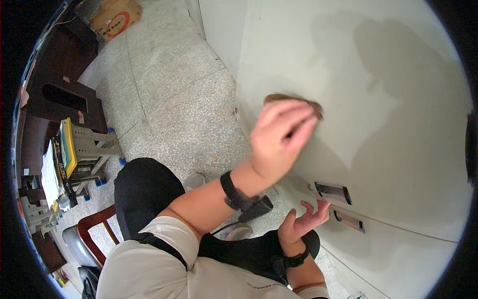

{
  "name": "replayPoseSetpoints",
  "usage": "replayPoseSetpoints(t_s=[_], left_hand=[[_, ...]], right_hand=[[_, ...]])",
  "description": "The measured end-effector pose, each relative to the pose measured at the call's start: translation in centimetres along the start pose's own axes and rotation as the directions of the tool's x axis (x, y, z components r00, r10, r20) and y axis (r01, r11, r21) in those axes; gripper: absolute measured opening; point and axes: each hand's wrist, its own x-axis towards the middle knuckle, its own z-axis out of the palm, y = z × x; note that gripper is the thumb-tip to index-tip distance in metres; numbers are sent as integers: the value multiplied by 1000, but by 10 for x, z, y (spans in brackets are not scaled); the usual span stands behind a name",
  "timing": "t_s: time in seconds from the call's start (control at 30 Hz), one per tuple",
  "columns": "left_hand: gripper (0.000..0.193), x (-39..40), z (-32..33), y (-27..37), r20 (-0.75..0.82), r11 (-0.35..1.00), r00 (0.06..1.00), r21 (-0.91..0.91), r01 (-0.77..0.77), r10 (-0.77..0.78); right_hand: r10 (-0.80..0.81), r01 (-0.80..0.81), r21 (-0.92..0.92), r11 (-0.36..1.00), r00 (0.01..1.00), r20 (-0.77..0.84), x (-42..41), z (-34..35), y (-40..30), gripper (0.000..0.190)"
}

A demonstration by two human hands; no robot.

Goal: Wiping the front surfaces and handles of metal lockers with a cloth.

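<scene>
My left hand is bent around a brown wiping cloth or pad, held against the pale face of a metal cabinet. Motion blurs the hand, and most of the brown piece is hidden under the fingers. Lower down, my right hand holds nothing, its fingers apart and partly curled. Its fingertips are close to the cabinet between an upper recessed handle and a lower one; whether they touch is unclear.
Speckled terrazzo floor runs left of the cabinet. Books and papers are stacked on a plastic stool. Behind me stands a wooden-framed chair. A cardboard box and dark wooden furniture are farther off.
</scene>
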Motion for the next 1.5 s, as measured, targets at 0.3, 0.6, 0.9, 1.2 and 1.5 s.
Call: replayPoseSetpoints(t_s=[0.3, 0.6, 0.9, 1.2, 1.5], left_hand=[[20, 35, -7, -18, -79, 982, 983, 81, 171, -165], [21, 22, -2, 3, 107, 997, 991, -6, -82, 82], [23, 20, 10, 32, 154, 951, 941, -114, -287, 302], [20, 55, 4, 14, -42, 989, 993, 99, -107, 112], [20, 47, 4, 34, 114, 998, 992, -59, -38, 45]], right_hand=[[1, -1, -5, 1000, 1000, -28, 2, 1, 1, 91], [-11, 9, -28, 1000, 998, -60, -2, 3, 7, 90], [-23, 23, 1, 1000, 999, -39, 2, 3, -1, 89], [-30, 30, -29, 999, 999, -14, 7, 2, -5, 92], [-27, 25, -44, 999, 998, -50, 4, 5, 0, 96]])
